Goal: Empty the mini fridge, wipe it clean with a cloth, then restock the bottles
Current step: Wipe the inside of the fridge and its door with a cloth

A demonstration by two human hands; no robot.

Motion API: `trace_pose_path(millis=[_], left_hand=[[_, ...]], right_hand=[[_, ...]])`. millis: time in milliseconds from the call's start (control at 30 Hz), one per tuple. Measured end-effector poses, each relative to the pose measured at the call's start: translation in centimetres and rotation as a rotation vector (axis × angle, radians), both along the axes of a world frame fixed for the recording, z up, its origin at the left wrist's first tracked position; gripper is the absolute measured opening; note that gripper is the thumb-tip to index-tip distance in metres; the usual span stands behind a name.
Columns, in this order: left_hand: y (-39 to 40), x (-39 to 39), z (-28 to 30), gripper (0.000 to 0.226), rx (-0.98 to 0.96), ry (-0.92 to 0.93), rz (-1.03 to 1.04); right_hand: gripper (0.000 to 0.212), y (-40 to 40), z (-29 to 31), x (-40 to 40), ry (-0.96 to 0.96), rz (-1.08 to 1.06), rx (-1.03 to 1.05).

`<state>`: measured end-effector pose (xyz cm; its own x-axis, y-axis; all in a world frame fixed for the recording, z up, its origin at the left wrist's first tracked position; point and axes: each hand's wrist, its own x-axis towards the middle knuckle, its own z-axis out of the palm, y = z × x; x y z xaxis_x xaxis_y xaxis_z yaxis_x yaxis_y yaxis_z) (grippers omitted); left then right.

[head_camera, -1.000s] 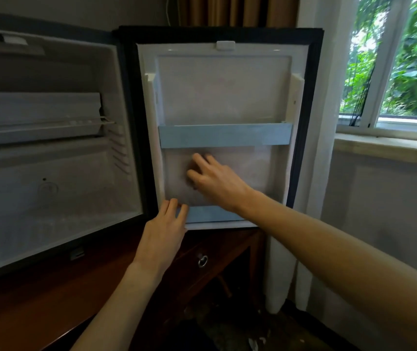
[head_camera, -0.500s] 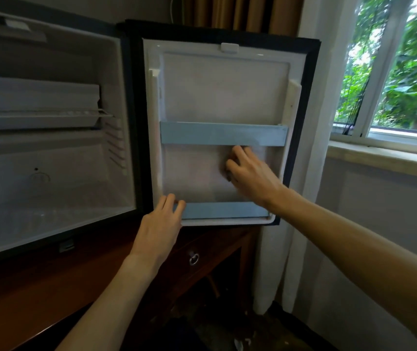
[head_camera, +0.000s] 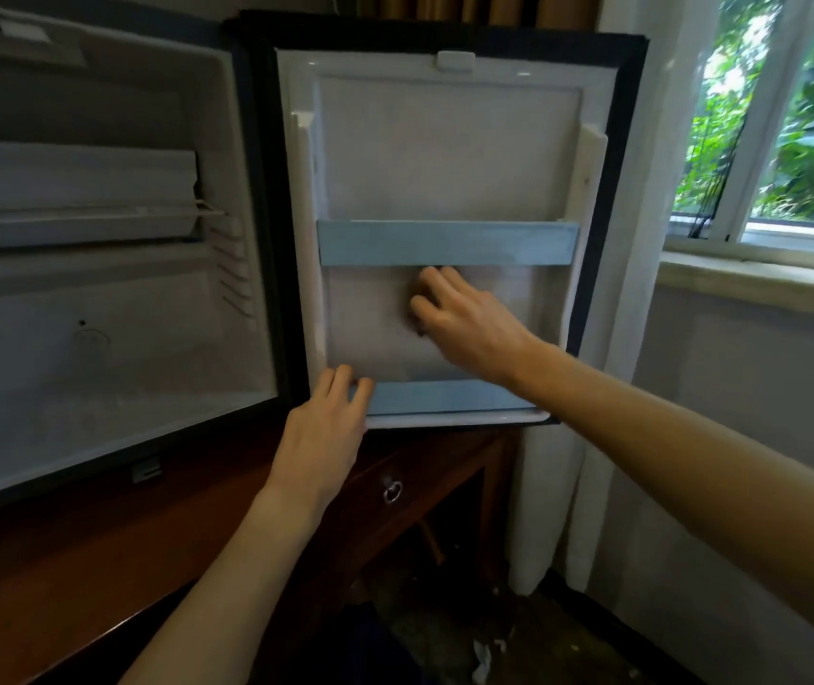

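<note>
Step in hand: we judged this to be the wiping stage, worked on the inner panel of the open fridge door.
Right hand: we pressed it against the lower door panel, between the upper blue rail and the lower blue rail; its fingers were curled over something dark, probably the cloth (too hidden to confirm).
Left hand: we laid its fingers, straight and close together, on the door's bottom left corner, holding nothing; in our judgement this braced the door so it would not swing under the wiping pressure.
Mini fridge cabinet: it stood open to the left on a wooden cabinet, with no bottles visible inside.
Bottles: none were in view, so we could not state their location.
Progress: emptying appeared complete; restocking was not yet begun.
</note>
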<state>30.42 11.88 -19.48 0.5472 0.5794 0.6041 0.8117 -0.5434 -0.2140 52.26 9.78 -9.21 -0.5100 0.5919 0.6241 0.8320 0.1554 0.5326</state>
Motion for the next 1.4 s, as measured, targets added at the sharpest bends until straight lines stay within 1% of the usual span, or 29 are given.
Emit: trace_pose_path(millis=[133, 200, 267, 333, 467, 567, 633, 733, 833, 900, 1000, 1100, 1167, 1267, 1400], left_hand=[[-0.2, 0.0, 0.1, 0.056, -0.005, 0.010, 0.013], [-0.2, 0.0, 0.1, 0.057, -0.010, 0.017, 0.016], [-0.1, -0.1, 0.2, 0.056, -0.017, 0.020, 0.019], [-0.2, 0.0, 0.0, 0.056, -0.035, 0.006, 0.024], [-0.1, 0.4, 0.1, 0.056, -0.025, -0.003, 0.020], [0.5, 0.2, 0.0, 0.060, 0.010, 0.013, -0.005], [0.5, 0.0, 0.0, 0.062, 0.016, 0.009, -0.022], [0.3, -0.2, 0.1, 0.059, 0.013, 0.017, -0.033], [0.2, -0.5, 0.3, 0.056, 0.024, 0.027, -0.045], [0.2, -0.5, 0.3, 0.056, -0.007, 0.011, -0.052], [0.2, -0.4, 0.2, 0.054, -0.027, 0.010, -0.052], [0.1, -0.4, 0.3, 0.053, -0.045, -0.004, -0.065], [0.2, -0.4, 0.2, 0.053, -0.052, -0.007, -0.061], [0.1, -0.4, 0.1, 0.054, -0.045, -0.004, -0.053], [0.0, -0.5, 0.1, 0.056, -0.014, 0.005, -0.047]], right_hand=[[0.024, -4.7, 0.1, 6.6, 0.049, -0.163, -0.056], [0.030, -5.7, 0.2, 7.4, 0.051, -0.216, -0.073], [0.031, -5.3, 0.1, 6.5, 0.079, -0.243, -0.081], [0.030, -4.3, -0.3, 4.6, 0.116, -0.209, -0.083], [0.013, -0.3, -1.7, -1.2, 0.120, -0.038, -0.077], [0.018, 2.2, -2.3, -6.4, 0.161, 0.076, -0.123], [0.025, 2.8, -2.3, -8.4, 0.191, 0.097, -0.182], [0.026, 2.4, -2.2, -7.4, 0.157, 0.093, -0.183], [0.022, 1.1, -3.1, -3.4, 0.135, 0.074, -0.191], [0.021, -0.3, -3.6, -0.3, 0.125, 0.009, -0.193], [0.022, -3.2, -3.8, 4.5, 0.175, -0.116, -0.199], [0.026, -5.1, -3.9, 6.9, 0.187, -0.212, -0.167], [0.024, -5.2, -3.9, 6.7, 0.204, -0.218, -0.174], [0.022, -4.1, -3.9, 4.7, 0.262, -0.170, -0.191], [0.015, -0.7, -4.4, -0.6, 0.275, -0.058, -0.235]])
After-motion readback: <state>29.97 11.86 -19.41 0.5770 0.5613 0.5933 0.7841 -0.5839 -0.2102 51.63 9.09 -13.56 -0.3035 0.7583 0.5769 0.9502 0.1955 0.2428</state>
